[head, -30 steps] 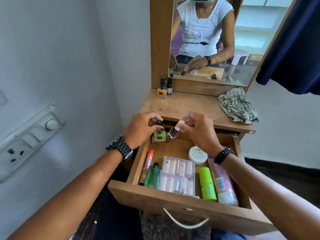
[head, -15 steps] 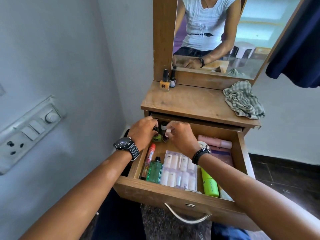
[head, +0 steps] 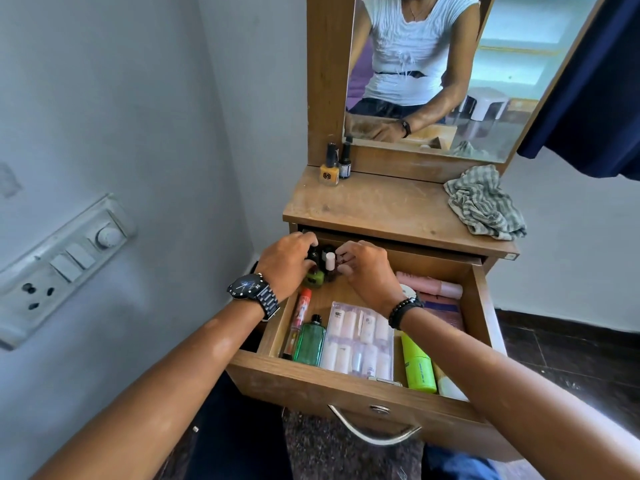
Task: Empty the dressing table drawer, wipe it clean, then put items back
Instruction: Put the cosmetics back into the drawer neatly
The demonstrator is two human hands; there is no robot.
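The wooden drawer (head: pixel 311 386) of the dressing table stands pulled out. My left hand (head: pixel 287 265) is at its back left corner, fingers curled over a small green nail polish bottle (head: pixel 314 278) with a black cap. My right hand (head: pixel 370 275) is just beside it, fingertips pinching a small white-capped bottle (head: pixel 330 260). Other dark little bottles stand between the hands, partly hidden. In the drawer lie a red tube (head: pixel 299 313), a green glass bottle (head: pixel 310 341), a clear pack of white vials (head: pixel 360 341), a lime-green tube (head: pixel 417 365) and a pink tube (head: pixel 433 285).
On the tabletop (head: pixel 381 206) stand a yellow nail polish (head: pixel 329 173) and a dark one (head: pixel 344 164) by the mirror frame, and a striped cloth (head: pixel 485 206) lies at the right. A switchboard (head: pixel 65 261) is on the left wall; a dark blue curtain (head: pixel 588 81) hangs at the right.
Both hands, each with a small bottle, have gone down from the drawer's back edge into its back left corner. The view has tilted down slightly.
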